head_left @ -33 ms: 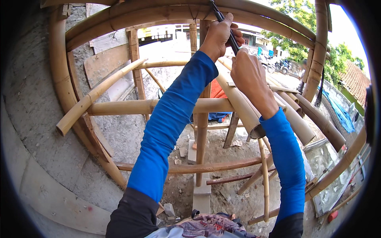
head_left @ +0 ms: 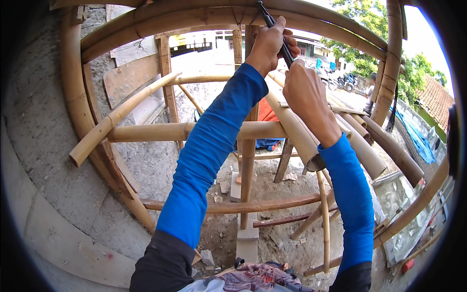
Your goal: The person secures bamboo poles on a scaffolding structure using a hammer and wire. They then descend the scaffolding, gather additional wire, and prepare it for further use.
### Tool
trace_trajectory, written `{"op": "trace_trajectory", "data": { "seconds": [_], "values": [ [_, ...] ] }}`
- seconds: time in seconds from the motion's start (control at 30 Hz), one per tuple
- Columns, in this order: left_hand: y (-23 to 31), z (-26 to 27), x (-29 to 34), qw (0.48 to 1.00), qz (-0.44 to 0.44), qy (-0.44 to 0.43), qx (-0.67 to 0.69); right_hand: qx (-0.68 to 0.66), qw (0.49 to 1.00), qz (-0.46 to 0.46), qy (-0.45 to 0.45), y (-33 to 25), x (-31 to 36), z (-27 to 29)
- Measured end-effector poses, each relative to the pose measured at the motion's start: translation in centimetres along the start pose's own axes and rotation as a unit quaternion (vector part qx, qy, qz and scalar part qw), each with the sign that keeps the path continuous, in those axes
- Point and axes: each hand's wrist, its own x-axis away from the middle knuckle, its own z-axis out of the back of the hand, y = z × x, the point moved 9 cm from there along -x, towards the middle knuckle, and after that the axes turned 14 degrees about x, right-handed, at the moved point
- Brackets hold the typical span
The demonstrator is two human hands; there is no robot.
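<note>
A slim black rod-like tool (head_left: 268, 19) slants up between both hands; its exact kind I cannot make out. My left hand (head_left: 269, 45) is closed around its middle, thumb pointing up along it. My right hand (head_left: 305, 92) grips the lower end, with the fingers mostly hidden behind the knuckles. The tool's upper tip reaches the doubled horizontal bamboo beam (head_left: 194, 19) overhead; whether it touches is unclear. Dark cord ties (head_left: 238, 18) wrap the beam just left of the tip. Both arms are raised, in blue sleeves.
A bamboo crossbar (head_left: 151, 132) spans below my arms. A thick bamboo pole (head_left: 292, 124) and several cut poles (head_left: 396, 148) slope toward me on the right. A rough wall (head_left: 34, 131) stands left. Rubble (head_left: 207, 258) lies on the ground. Parked motorcycles (head_left: 346, 80) and a person are far off.
</note>
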Motion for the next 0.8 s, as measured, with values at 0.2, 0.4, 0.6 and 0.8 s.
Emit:
{"op": "trace_trajectory", "data": {
  "seconds": [0.2, 0.4, 0.6, 0.8],
  "values": [
    [-0.5, -2.0, 0.6, 0.989, 0.054, -0.053, 0.126, 0.141, 0.987, 0.034, 0.064, -0.5, -0.1, 4.4],
    [-0.8, -2.0, -2.4, 0.987, 0.026, -0.059, 0.147, 0.107, 0.986, 0.115, 0.063, 0.6, -1.8, 5.4],
    [-0.4, -3.2, -1.5, 0.977, 0.053, -0.067, 0.195, -0.694, 0.671, -0.020, -0.260, 2.2, -1.9, 0.2],
    [-1.2, -3.0, -0.5, 0.967, 0.101, -0.065, 0.225, -0.501, 0.843, -0.008, -0.195, 2.4, -2.5, 1.4]
  ]
}}
